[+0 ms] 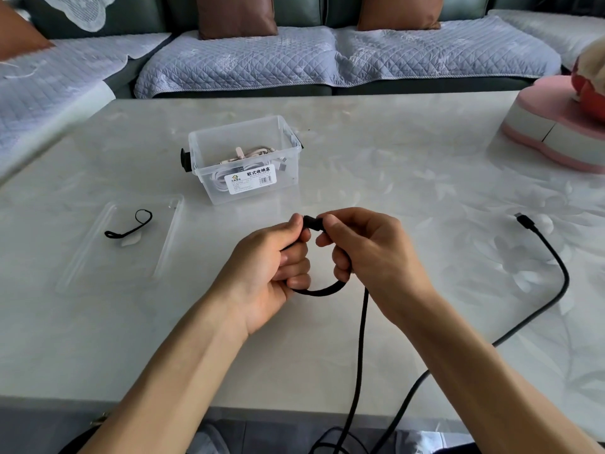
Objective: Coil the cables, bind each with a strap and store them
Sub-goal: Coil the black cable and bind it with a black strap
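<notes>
A long black cable [360, 339] runs from my hands down over the table's front edge, then back up to its far plug [523, 221] lying on the table at the right. My left hand [271, 270] grips one small loop of it, with a plug end showing between my thumbs. My right hand [363, 247] pinches the same loop from the right side. A black strap [131, 226] lies on a clear lid [98, 257] at the left. The clear storage box [245, 158] behind my hands holds white and beige cables.
The pale marble-pattern table [393, 152] carries a pink and white heart-shaped box [556, 126] at the far right. A sofa with quilted grey covers [262, 60] stands behind the table. My knees show below the front edge.
</notes>
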`<state>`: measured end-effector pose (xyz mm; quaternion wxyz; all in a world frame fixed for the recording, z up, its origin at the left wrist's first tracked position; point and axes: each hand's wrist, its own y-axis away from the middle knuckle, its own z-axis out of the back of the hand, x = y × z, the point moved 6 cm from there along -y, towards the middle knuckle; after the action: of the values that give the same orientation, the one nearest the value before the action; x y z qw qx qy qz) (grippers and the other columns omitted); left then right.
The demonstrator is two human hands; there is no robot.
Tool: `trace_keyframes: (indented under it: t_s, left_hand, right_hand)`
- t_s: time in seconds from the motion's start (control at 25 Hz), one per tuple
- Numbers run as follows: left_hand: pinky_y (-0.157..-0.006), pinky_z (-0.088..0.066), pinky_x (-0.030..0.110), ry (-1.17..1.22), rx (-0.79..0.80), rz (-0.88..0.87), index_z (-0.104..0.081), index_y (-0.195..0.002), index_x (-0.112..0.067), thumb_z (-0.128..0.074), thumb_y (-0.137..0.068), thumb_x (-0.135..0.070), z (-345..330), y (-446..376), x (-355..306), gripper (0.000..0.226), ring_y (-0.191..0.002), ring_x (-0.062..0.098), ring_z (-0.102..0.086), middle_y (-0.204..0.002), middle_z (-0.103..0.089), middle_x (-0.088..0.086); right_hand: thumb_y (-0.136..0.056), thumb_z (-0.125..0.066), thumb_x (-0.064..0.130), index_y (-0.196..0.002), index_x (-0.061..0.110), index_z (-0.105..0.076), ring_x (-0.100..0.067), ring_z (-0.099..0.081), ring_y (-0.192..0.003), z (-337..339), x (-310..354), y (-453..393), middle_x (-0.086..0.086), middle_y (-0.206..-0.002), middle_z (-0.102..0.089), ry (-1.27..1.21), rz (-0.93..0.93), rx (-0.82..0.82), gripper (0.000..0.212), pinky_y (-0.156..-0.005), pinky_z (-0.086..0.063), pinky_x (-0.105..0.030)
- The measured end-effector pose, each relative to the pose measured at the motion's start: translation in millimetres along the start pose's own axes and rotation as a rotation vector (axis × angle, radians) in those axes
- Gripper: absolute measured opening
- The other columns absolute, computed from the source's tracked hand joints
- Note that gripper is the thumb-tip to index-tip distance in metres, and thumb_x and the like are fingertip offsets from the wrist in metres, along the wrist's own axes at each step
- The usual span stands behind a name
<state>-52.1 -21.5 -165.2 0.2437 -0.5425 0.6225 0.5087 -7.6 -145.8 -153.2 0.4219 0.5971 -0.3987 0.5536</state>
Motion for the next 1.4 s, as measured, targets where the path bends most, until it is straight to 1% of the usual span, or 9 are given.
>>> trace_keyframes:
  t_s: [0.16,0.32,0.48,0.68,0.88,1.0,1.08,1.24,1.4]
  left_hand:
    - [-0.038,-0.022,0.019,0.072,-0.068,-0.032,-0.05,-0.076,-0.011,-0.046,-0.102,-0.028,5,-1,-1,0.031,-0.036,0.006,-0.017,-0.045,-0.02,-0.008]
    - [-0.04,-0.02,0.021,0.013,-0.127,-0.05,-0.054,-0.081,-0.01,-0.049,-0.101,-0.026,4,0,-2,0.026,-0.037,0.009,-0.019,-0.046,-0.023,-0.005]
    - [-0.04,-0.022,0.021,-0.198,-0.234,-0.22,-0.063,-0.094,-0.012,-0.055,-0.099,-0.019,7,4,-9,0.012,-0.041,0.011,-0.028,-0.056,-0.048,0.0]
    - [-0.04,-0.021,0.019,-0.135,-0.295,-0.306,-0.057,-0.099,-0.01,-0.047,-0.102,-0.014,7,9,-13,0.011,-0.04,0.013,-0.028,-0.059,-0.063,0.001]
    - [-0.038,-0.037,0.024,-0.055,-0.371,-0.275,-0.051,-0.102,-0.017,-0.041,-0.105,-0.022,11,10,-13,0.012,-0.04,0.018,-0.051,-0.073,-0.073,0.007]
    - [-0.04,-0.046,0.026,-0.257,-0.444,-0.401,-0.054,-0.097,-0.02,-0.044,-0.104,-0.023,15,12,-20,0.012,-0.058,0.021,-0.07,-0.086,-0.072,0.004]
    - [-0.044,-0.051,0.029,-0.328,-0.481,-0.48,-0.058,-0.095,-0.02,-0.049,-0.102,-0.022,19,13,-26,0.011,-0.069,0.021,-0.072,-0.091,-0.067,0.002]
    - [-0.049,-0.054,0.031,-0.233,-0.526,-0.504,-0.059,-0.095,-0.017,-0.051,-0.101,-0.02,32,10,-30,0.011,-0.069,0.016,-0.072,-0.083,-0.069,0.002]
    - [-0.058,-0.058,0.036,-0.087,-0.551,-0.451,-0.058,-0.088,-0.016,-0.047,-0.099,-0.013,44,8,-34,0.016,-0.073,0.019,-0.072,-0.084,-0.071,0.008]
  right_hand:
    - [-0.091,-0.062,0.004,-0.105,0.011,-0.07,-0.012,-0.055,-0.052,-3,4,3,-0.014,-0.083,-0.072,0.092,0.034,0.056,0.018,-0.054,-0.048,-0.022]
    - [-0.092,-0.058,0.003,-0.096,0.016,-0.073,-0.01,-0.062,-0.051,0,6,4,-0.005,-0.077,-0.074,0.228,0.099,0.011,0.02,-0.054,-0.049,-0.016]
    - [-0.093,-0.056,0.004,-0.097,0.011,-0.075,-0.01,-0.061,-0.048,-2,6,5,-0.002,-0.073,-0.072,0.28,0.124,0.002,0.02,-0.048,-0.044,-0.013]
    - [-0.093,-0.058,0.003,-0.1,0.007,-0.075,-0.009,-0.058,-0.049,-6,6,4,-0.002,-0.072,-0.071,0.156,0.095,0.046,0.019,-0.05,-0.046,-0.016]
    - [-0.092,-0.061,0.004,-0.096,0.009,-0.076,-0.014,-0.057,-0.053,-2,2,0,-0.004,-0.072,-0.07,0.067,0.063,0.013,0.016,-0.056,-0.05,-0.024]
    - [-0.092,-0.062,0.007,-0.096,0.009,-0.076,-0.013,-0.052,-0.05,-2,0,1,0.0,-0.068,-0.069,0.044,0.024,0.02,0.015,-0.055,-0.046,-0.022]
    - [-0.091,-0.064,0.01,-0.097,0.01,-0.076,-0.011,-0.052,-0.051,-3,-1,2,0.004,-0.065,-0.068,0.058,0.002,0.038,0.013,-0.055,-0.044,-0.019]
    - [-0.086,-0.068,0.007,-0.095,0.011,-0.077,-0.013,-0.055,-0.057,-3,-3,1,-0.002,-0.061,-0.064,0.059,-0.027,0.056,0.013,-0.058,-0.047,-0.021]
    - [-0.089,-0.063,0.004,-0.095,0.01,-0.075,-0.012,-0.058,-0.058,1,-1,0,-0.008,-0.077,-0.073,0.008,-0.012,0.018,0.015,-0.057,-0.048,-0.022]
